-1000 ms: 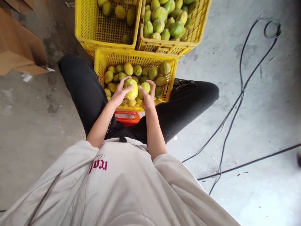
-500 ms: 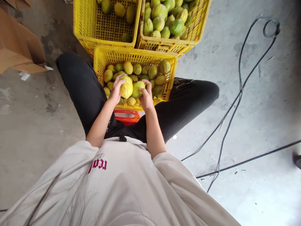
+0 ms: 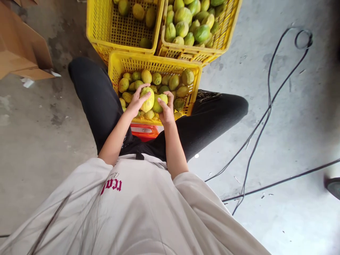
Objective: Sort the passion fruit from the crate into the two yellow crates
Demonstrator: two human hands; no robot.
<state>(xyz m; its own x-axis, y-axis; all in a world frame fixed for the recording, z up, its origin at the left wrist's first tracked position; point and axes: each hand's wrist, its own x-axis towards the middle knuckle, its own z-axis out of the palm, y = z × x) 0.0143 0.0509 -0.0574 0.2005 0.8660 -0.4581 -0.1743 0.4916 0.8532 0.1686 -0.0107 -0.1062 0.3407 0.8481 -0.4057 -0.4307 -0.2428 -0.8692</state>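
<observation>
Floor: grey concrete (image 3: pixel 278 141), with a looped black cable (image 3: pixel 270 102) well to the right of the person; an opened cardboard box (image 3: pixel 23 49) at upper left; a dark object (image 3: pixel 333 186), cut off by the right edge. Near crate (image 3: pixel 156 63), yellow, sits between the black-trousered legs (image 3: pixel 92 102), a layer of green-yellow fruit (image 3: pixel 174 82) inside; close beyond it, two more yellow crates, the left one (image 3: pixel 99 21) with a few fruits, the right one (image 3: pixel 230 21) heaped with greener ones; a red plastic piece (image 3: pixel 145 135) shows below the near rim. Both hands and their load hide part of the fruit underneath. Left hand (image 3: pixel 135 102): part open, fingers and thumb curved round a yellow fruit (image 3: pixel 147 100), gripping it; right hand (image 3: pixel 167 110): likewise curled about a greener-yellow fruit (image 3: pixel 160 103); the two fruits are held side by side over the near crate; whether they touch, cannot tell.
</observation>
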